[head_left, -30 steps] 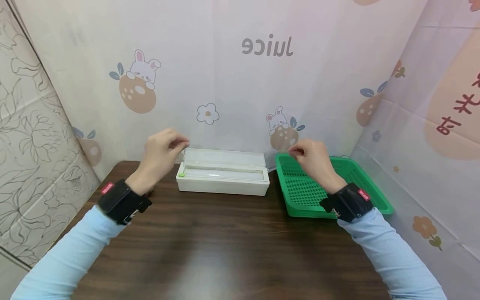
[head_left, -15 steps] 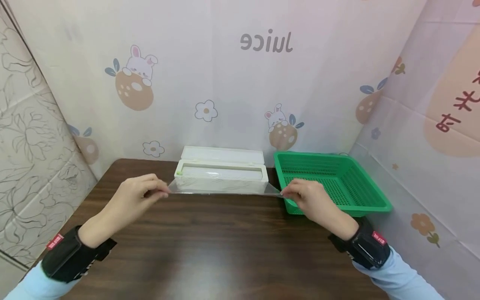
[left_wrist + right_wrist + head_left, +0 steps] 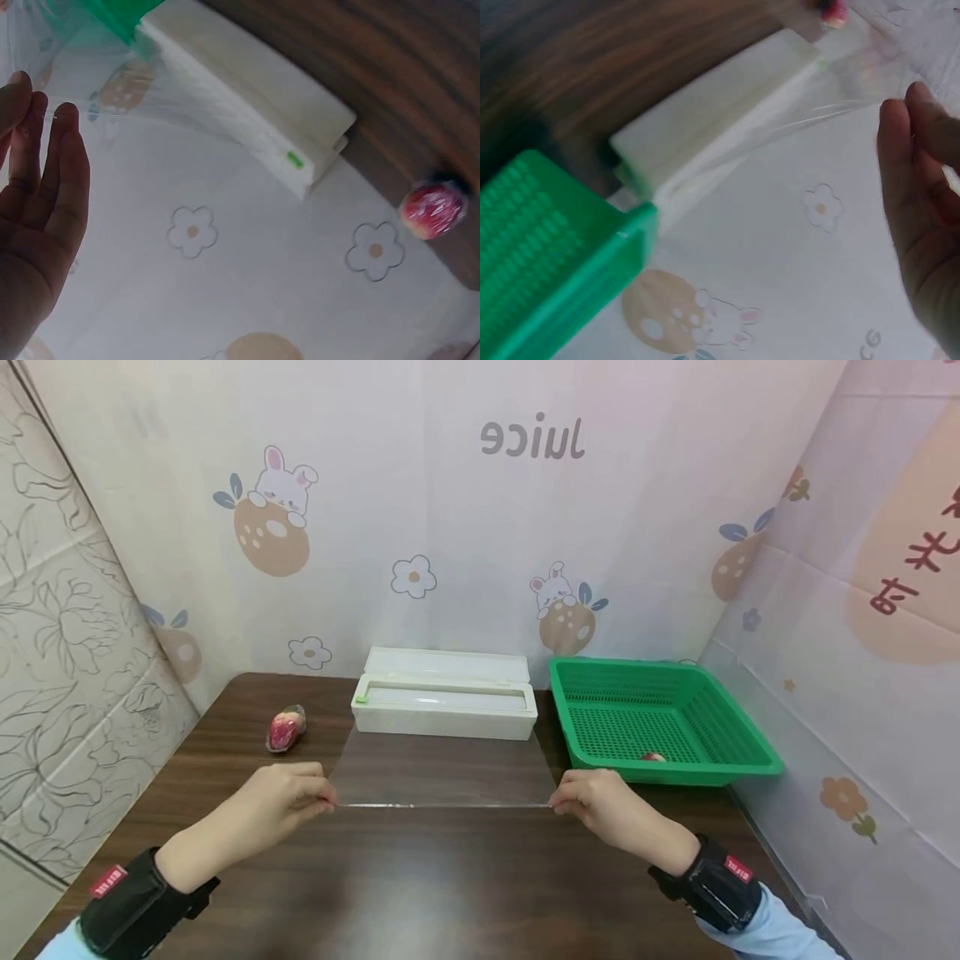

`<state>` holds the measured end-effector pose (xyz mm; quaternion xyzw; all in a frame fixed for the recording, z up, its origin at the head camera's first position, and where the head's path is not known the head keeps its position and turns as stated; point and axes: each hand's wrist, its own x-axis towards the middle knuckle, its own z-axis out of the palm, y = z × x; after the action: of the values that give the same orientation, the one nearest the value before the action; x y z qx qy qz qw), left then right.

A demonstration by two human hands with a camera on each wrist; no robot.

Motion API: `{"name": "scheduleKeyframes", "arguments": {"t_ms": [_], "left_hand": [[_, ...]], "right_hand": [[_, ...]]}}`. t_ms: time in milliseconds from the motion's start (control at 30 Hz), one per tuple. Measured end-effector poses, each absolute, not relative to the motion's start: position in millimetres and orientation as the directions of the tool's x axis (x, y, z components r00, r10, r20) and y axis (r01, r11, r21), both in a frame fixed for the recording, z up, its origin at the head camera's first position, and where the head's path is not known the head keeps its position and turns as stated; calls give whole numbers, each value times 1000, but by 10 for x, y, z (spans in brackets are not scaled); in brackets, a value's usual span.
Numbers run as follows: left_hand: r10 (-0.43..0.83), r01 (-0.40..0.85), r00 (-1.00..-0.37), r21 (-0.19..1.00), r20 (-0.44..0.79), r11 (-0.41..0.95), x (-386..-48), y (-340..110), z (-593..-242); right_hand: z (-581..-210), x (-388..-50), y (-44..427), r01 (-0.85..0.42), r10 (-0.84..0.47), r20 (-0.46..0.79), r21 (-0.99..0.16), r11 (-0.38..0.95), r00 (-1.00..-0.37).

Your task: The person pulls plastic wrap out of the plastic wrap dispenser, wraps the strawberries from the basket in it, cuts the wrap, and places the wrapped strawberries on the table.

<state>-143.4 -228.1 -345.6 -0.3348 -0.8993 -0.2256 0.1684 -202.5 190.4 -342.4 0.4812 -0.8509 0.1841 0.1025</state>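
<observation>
A clear sheet of cling film (image 3: 446, 770) stretches from the white dispenser box (image 3: 444, 718) toward the front of the table. My left hand (image 3: 273, 806) pinches its left front corner between thumb and fingertips. At the opposite corner my right hand (image 3: 618, 814) pinches the film the same way. The front edge runs nearly straight between the two hands. The dispenser's lid (image 3: 450, 665) stands raised at the back, and a small green piece (image 3: 295, 160) sits on its left end. In the right wrist view the film (image 3: 840, 101) slopes away from the fingertips.
Behind my left hand lies a red and pale fruit-like piece in film (image 3: 286, 729). A green perforated basket (image 3: 675, 772) stands to the right of the dispenser, with a small reddish item (image 3: 653, 757) inside. A patterned curtain (image 3: 465, 527) closes off the back.
Both hands have come down and toward the front of the table, drawing the film out of the dispenser into a longer sheet. The wrapped piece at left has come into sight.
</observation>
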Motion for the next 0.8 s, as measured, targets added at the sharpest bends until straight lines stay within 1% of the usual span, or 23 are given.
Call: {"name": "scheduleKeyframes", "arguments": {"t_ms": [67, 200, 433, 500, 633, 700, 800], "left_hand": [[547, 681, -725, 311, 418, 663, -1405, -2278, -3573], [590, 703, -707, 291, 391, 649, -1366, -2275, -3835], [661, 728, -679, 178, 321, 662, -1367, -2284, -4244], [684, 747, -651, 122, 330, 653, -1380, -2276, -4344], [734, 797, -558, 2, 388, 605, -1430, -2265, -4523], [756, 814, -518, -41, 400, 580, -1459, -2266, -4596], [787, 824, -480, -110, 388, 557, -1500, -2268, -4675]], "right_hand": [[-3551, -2008, 1925, -873, -805, 341, -226, 432, -486], [-3808, -1968, 1931, -897, -841, 316, -213, 387, -439], [-4174, -1960, 1887, -909, -880, 232, -149, 390, -415], [-4261, -1967, 1871, -919, -893, 218, -112, 378, -394], [-4412, -1976, 1838, -932, -911, 207, -11, 361, -356], [-4470, -1976, 1822, -932, -918, 191, 42, 360, -347], [-4523, -1968, 1795, -927, -926, 147, 91, 364, -349]]}}
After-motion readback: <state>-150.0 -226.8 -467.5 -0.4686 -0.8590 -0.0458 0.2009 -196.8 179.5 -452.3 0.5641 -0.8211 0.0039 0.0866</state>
